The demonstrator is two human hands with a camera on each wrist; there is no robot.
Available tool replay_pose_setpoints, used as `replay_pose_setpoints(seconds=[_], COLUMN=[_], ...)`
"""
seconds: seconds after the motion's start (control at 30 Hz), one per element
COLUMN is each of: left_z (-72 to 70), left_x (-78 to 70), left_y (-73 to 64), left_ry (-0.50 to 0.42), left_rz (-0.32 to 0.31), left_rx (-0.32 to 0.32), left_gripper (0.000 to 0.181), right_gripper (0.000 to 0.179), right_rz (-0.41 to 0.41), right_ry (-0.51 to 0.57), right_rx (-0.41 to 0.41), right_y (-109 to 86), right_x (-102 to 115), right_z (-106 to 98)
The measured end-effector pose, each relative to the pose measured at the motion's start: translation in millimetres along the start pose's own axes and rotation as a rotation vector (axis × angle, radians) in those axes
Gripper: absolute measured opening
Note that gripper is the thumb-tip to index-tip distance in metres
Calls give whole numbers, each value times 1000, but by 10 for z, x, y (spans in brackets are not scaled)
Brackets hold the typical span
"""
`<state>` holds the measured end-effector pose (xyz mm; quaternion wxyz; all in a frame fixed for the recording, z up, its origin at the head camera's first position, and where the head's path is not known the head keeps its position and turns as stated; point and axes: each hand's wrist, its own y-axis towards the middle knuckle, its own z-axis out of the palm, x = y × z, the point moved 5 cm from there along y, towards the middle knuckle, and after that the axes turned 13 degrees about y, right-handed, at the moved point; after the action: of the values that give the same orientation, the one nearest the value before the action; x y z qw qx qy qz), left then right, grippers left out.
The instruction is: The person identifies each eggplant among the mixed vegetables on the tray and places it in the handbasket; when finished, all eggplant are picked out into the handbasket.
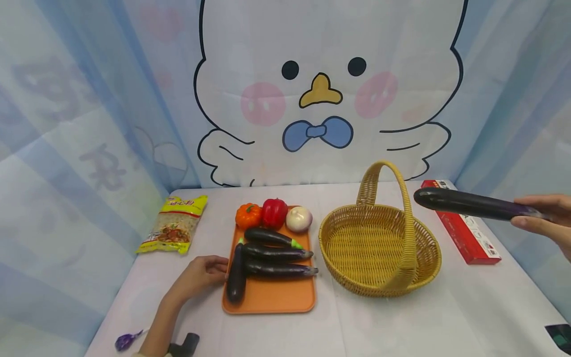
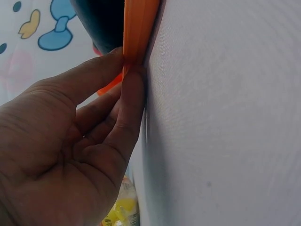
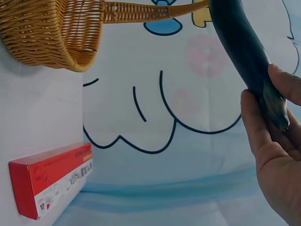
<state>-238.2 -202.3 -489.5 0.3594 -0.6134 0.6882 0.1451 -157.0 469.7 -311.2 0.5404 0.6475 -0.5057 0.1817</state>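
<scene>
Pinching one long eggplant by its end in right grip, up high near the basket, and the tray in left grip; could droop and drop from holding so far off-middle

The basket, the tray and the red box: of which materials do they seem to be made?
The basket looks like wicker, or plastic made to resemble it: thin yellow-brown strands are woven together, with a slight sheen. The tray seems to be smooth plastic, judging by its even orange colour and rounded corners. The red box is probably smooth printed cardboard: flat faces, straight edges, lettering.
</scene>
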Motion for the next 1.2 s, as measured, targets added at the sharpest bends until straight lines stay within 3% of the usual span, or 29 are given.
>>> replay_pose_setpoints(seconds=[0.13,0.3,0.7,1.2], left_z=[-4,-3,0,13], left_x=[15,31,19,43], left_y=[5,16,11,11], left_ry=[1,1,-10,-17], left_rz=[20,33,30,23], left_rx=[3,8,12,21], left_gripper=[39,41,41,42], right_gripper=[33,36,41,40], right_rz=[139,284,314,289], right_ry=[-31,-169,-159,-50], right_rx=[30,97,325,380], right_y=[7,71,233,384], right_x=[5,-40,-158,-410], right_z=[241,515,1008,1470])
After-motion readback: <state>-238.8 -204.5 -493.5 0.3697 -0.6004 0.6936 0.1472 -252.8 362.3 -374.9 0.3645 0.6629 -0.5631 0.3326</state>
